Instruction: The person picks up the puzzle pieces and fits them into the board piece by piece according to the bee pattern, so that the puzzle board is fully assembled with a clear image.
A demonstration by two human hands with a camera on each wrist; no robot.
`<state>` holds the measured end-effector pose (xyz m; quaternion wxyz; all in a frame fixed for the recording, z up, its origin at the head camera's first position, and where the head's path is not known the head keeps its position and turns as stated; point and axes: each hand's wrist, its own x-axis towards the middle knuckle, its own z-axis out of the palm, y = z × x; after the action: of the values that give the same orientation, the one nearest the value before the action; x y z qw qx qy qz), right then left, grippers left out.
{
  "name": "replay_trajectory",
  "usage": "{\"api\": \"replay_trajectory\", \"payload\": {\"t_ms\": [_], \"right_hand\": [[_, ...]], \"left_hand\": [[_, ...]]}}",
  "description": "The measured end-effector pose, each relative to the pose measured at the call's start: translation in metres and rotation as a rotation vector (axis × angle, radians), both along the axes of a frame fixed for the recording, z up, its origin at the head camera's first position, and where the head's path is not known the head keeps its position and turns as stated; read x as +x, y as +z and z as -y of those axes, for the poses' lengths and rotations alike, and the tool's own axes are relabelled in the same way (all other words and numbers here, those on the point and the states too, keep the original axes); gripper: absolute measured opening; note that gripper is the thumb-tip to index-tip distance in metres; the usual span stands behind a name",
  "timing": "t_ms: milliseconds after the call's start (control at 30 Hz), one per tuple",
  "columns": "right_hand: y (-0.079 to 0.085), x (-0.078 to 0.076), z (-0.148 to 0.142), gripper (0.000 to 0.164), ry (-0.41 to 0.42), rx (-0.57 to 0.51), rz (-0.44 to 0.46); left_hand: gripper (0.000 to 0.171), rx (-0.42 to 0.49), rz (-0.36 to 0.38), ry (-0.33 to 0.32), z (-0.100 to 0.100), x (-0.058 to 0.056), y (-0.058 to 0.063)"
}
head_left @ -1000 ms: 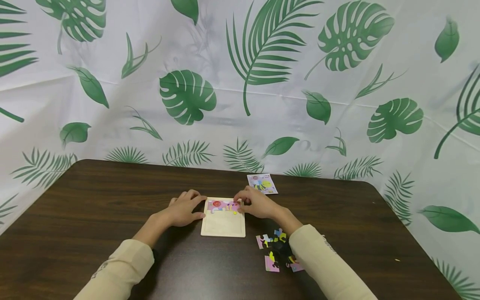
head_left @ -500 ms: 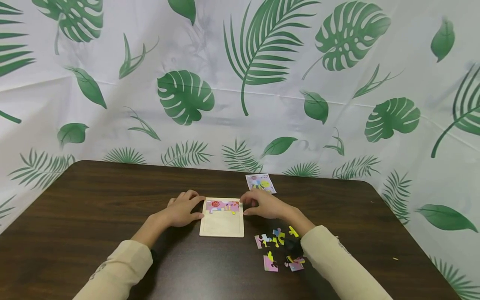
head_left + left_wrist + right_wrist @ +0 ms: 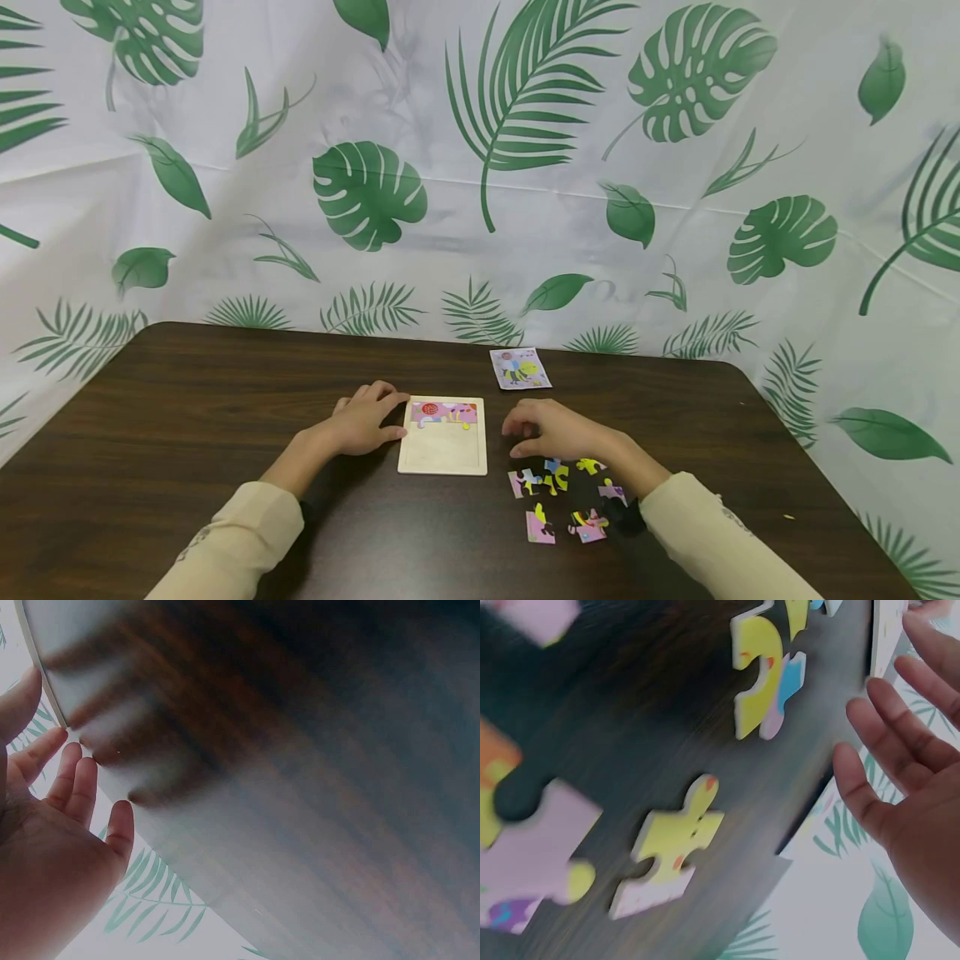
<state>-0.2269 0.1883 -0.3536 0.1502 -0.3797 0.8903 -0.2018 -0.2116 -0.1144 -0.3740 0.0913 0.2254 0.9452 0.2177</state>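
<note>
Pale wood at the centre of the head view: the square tray (image 3: 441,454) sits on the dark tabletop (image 3: 375,533), with joined pieces (image 3: 444,413) along its far end and bare wood on the near side. Left hand (image 3: 367,422) at its left edge, thumb and index well parted, both tips up against the rim, nothing gripped. Across to the right hand (image 3: 555,429): empty, fingers loosely bent, a gap to the thumb, clear of the tray's right side. And this looks like the relation to watch: loose pieces (image 3: 540,527) lie scattered on the person's side of those fingers, the closest beside the wrist, and the right hand is far the nearer one. Beyond it, a card (image 3: 521,369).

To the left wrist: fingers spread, thumb and index by the tray's thin edge, the other tips at the tabletop or very near; contact is hard to tell.

Right wrist now: fingers fanned, holding nothing, no tip touching a piece. A yellow piece (image 3: 679,832) lies apart from them, its long axis slanting up towards the hand's side.
</note>
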Motion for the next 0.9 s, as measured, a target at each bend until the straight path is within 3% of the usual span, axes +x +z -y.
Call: {"api": "replay_trajectory", "payload": {"t_ms": [133, 433, 900], "right_hand": [[0.000, 0.008, -0.008, 0.020, 0.005, -0.001, 0.048], [-0.007, 0.024, -0.016, 0.019, 0.032, 0.010, 0.045], [-0.010, 0.030, -0.019, 0.021, 0.028, 0.022, 0.027]], "left_hand": [[0.050, -0.001, -0.006, -0.001, 0.000, -0.001, -0.001], [0.050, -0.003, -0.009, 0.001, 0.001, 0.000, -0.001], [0.050, 0.001, -0.013, 0.004, 0.001, 0.000, -0.002]]}}
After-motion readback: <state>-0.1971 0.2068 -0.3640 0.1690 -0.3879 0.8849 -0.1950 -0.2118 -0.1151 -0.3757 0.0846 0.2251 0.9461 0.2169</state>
